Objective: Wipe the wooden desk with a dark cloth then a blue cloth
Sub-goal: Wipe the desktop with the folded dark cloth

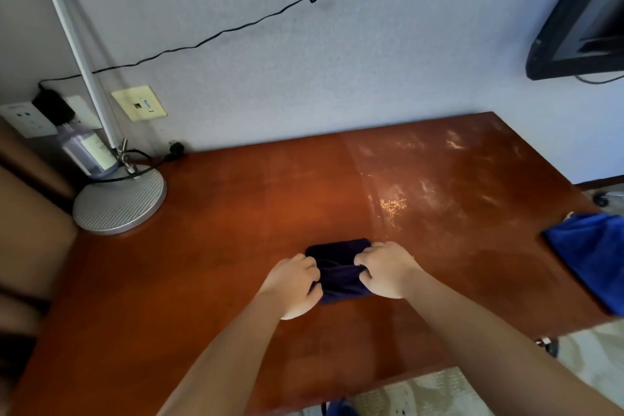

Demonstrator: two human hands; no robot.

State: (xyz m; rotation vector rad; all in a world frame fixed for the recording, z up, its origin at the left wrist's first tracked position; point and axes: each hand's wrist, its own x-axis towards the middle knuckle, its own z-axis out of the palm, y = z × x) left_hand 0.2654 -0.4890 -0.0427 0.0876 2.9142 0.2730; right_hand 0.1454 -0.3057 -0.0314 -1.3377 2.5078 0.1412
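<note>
Dark navy fabric sits bunched at the middle of the bench (236, 280), and both hands are on it! The left hand (292, 284) has its fingers curled onto the near-left edge of the dark cloth (339, 267), while the right hand (385, 268) pinches the right edge, gathering it into a pad on the wood. So this reads as the 1st of 2 steps, the dark-cloth pass. Streaks and a wet-looking sheen show on the bench's right half (glare, perhaps, but it looks smeared), while the left half looks duller. The blue cloth (594, 257) waits untouched at the right edge, well apart from the hands. Next move, by my reckoning: press the folded pad flat and sweep it toward the lamp base (120, 203) at far left, steering round its cord.
</note>
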